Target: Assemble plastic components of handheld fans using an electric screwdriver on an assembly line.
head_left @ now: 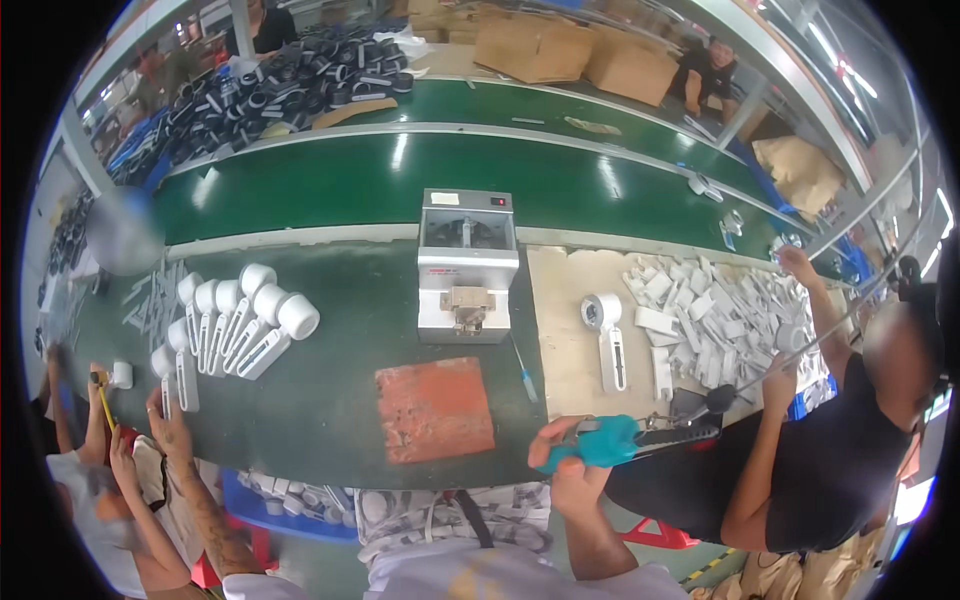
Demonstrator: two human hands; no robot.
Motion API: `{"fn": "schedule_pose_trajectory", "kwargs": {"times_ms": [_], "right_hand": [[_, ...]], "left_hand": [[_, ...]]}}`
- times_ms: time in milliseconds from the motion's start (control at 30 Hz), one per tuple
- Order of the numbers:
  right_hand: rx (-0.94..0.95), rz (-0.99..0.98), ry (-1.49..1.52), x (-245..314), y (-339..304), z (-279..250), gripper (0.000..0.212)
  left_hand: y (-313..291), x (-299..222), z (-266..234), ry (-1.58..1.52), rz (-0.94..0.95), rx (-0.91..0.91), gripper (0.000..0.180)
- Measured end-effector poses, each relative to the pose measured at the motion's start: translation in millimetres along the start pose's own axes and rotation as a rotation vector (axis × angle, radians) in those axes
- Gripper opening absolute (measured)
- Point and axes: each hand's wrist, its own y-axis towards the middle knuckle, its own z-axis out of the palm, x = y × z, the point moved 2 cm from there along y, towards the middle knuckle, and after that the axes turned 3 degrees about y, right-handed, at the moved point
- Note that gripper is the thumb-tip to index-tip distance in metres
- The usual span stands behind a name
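My left hand (172, 432) reaches to the left side of the green bench, its fingers around the lower end of a white round-headed handle unit (163, 362). Beside it lies a cluster of similar white units (232, 315), each with a dark slot along its handle. In my right hand (578, 485) is a teal power screwdriver (605, 441), held over the bench's front edge with its dark front end pointing right. Left of that hand lies a worn red mat (435, 411). A single white unit (604, 340) rests on the cardboard to the right.
A grey bench machine (466, 270) stands mid-bench, a thin blue-handled screwdriver (525, 378) beside it. White plastic parts (705, 315) are heaped at right. Green conveyors (340, 180) run behind. Co-workers sit close on both sides. A blue bin (270, 505) sits below the bench.
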Motion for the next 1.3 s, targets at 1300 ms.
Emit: {"fn": "schedule_pose_trajectory", "kwargs": {"times_ms": [1300], "right_hand": [[0.140, 0.108, -0.219, 8, 5, -20, 0.041]], "left_hand": [[-48, -299, 8, -0.339, 0.274, -0.154, 0.030]]}}
